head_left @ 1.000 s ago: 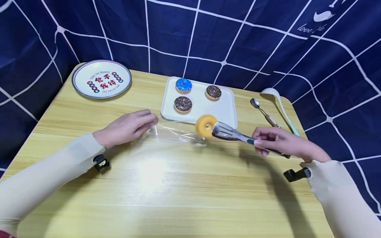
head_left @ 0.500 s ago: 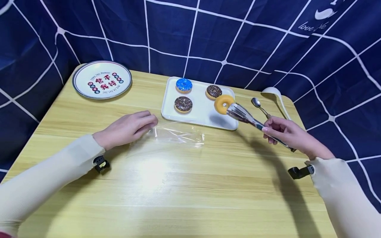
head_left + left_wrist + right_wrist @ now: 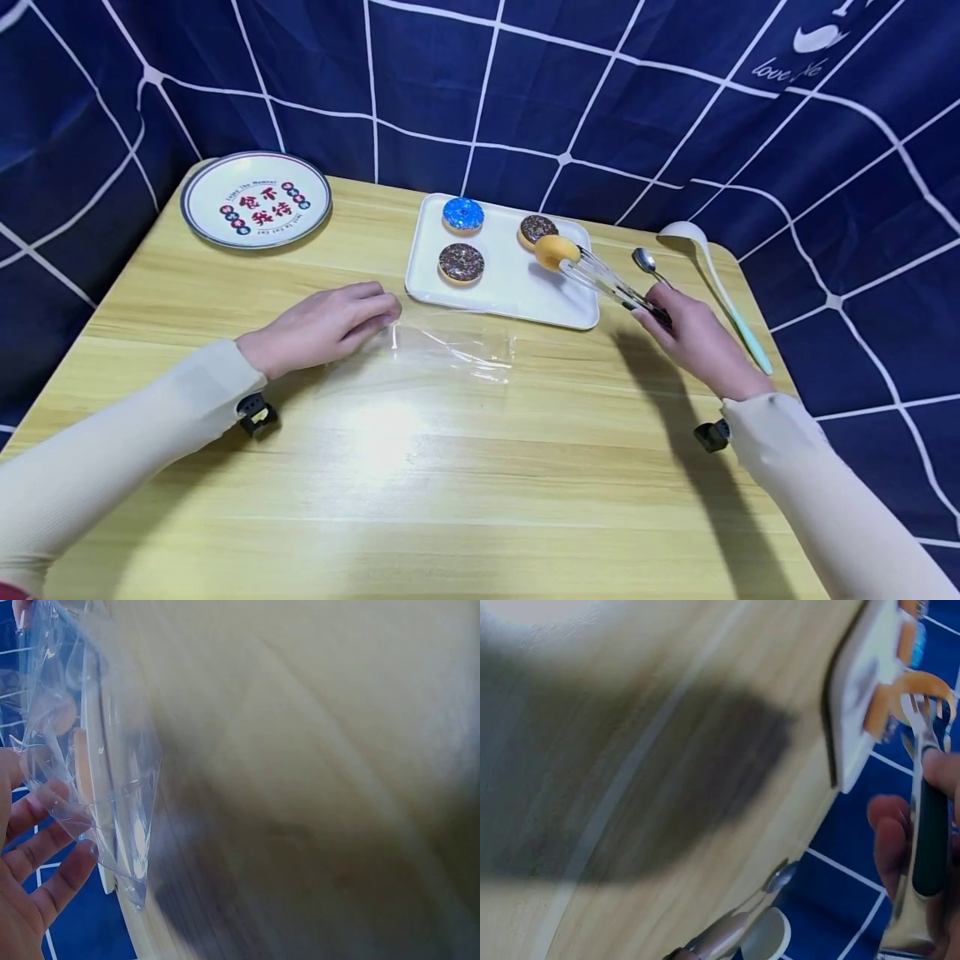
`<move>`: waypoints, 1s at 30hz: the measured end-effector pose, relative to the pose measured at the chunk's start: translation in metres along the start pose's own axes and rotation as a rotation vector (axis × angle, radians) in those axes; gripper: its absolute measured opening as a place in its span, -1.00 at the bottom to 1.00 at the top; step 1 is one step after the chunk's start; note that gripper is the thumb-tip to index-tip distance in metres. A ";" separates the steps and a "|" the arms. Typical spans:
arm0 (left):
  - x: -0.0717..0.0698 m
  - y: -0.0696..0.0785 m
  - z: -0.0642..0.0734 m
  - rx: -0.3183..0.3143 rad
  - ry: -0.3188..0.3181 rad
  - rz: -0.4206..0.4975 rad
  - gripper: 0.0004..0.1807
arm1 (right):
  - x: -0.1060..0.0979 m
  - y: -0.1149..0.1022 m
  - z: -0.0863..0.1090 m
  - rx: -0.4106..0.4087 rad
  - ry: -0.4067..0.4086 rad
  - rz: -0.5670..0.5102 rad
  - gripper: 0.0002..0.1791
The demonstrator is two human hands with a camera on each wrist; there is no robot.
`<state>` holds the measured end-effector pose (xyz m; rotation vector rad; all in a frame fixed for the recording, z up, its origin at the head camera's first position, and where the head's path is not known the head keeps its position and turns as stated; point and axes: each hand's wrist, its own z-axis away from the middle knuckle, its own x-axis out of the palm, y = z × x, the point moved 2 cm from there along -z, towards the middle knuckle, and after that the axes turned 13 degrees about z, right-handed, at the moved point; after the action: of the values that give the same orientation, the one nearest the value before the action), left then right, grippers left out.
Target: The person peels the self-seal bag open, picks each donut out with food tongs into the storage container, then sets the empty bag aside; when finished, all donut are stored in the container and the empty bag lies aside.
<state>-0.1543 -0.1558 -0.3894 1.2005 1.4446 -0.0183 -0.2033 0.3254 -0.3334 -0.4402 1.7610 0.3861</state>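
My left hand (image 3: 330, 329) pinches the edge of a clear plastic bag (image 3: 457, 346), which stretches to its right above the wooden table. In the left wrist view, several fingers spread along the bag (image 3: 131, 772). With my right hand (image 3: 701, 342) I grip metal tongs (image 3: 606, 283) with dark green handle panels (image 3: 931, 832). Their tips clamp a plain tan donut (image 3: 557, 252), tilted edge-on over the right part of a white tray (image 3: 525, 296). On the tray lie a blue-iced donut (image 3: 462, 214) and two chocolate-iced ones, one in front (image 3: 461, 262), one behind the held donut (image 3: 535, 228).
A white plate (image 3: 255, 204) with red lettering sits at the back left. To the right lie a spoon (image 3: 645, 260) and a white ladle (image 3: 701, 242) with a mint-green handle. A dark blue checked cloth (image 3: 427, 75) hangs behind the table.
My right hand has carried the tan donut in the tongs up and right, from beside the bag to over the tray, and turned it edge-on. The left hand stays nearly still on the bag.
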 end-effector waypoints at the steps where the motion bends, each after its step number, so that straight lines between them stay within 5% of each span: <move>1: 0.000 0.000 0.000 0.000 -0.001 -0.001 -0.85 | 0.002 -0.002 -0.001 -0.013 0.015 0.027 -0.79; 14: 0.000 0.000 0.001 0.007 0.001 -0.010 -0.85 | 0.025 -0.015 0.000 -0.125 0.178 0.272 -0.79; 30: 0.002 -0.001 0.000 0.025 0.003 -0.008 -0.87 | 0.029 -0.009 0.011 -0.114 0.151 0.316 -0.74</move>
<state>-0.1543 -0.1549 -0.3917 1.2149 1.4558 -0.0402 -0.1952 0.3200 -0.3647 -0.2761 1.9671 0.6946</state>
